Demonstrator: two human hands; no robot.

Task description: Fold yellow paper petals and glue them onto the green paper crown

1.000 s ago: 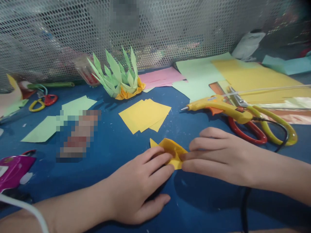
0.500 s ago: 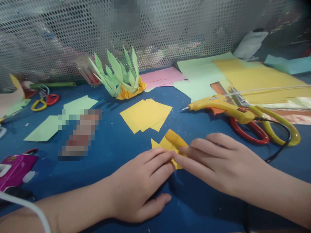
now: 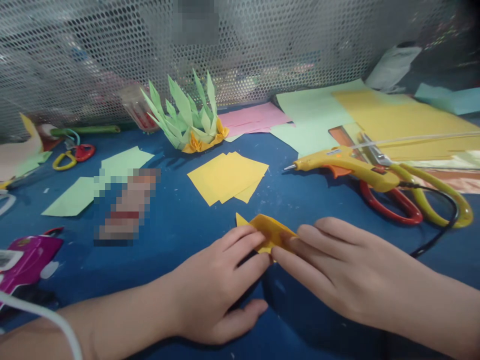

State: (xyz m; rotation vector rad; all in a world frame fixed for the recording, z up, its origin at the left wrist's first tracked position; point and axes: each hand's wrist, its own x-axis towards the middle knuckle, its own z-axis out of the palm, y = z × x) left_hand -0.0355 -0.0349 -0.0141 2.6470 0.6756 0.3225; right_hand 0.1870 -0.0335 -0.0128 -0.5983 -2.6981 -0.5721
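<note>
While both hands press down on the blue worktop (image 3: 180, 220), a small folded yellow paper (image 3: 270, 232) lies between them, near the front edge. The left hand (image 3: 213, 292) lies flat with its fingers (image 3: 240, 240) stretched out side by side, their tips resting on the paper's left part. The right hand (image 3: 350, 272) comes in from the right, its fingers (image 3: 303, 232) also extended and close together, the tips pressing the paper's right edge; neither hand pinches it. Just behind the paper sits a loose stack of yellow squares (image 3: 228, 176). Farther back stands a green and orange folded-paper piece (image 3: 187, 120) before a perforated metal screen (image 3: 262, 45). To the right lie a yellow glue gun (image 3: 345, 162) and scissors (image 3: 412, 200) with red and yellow handles, touching each other.
</note>
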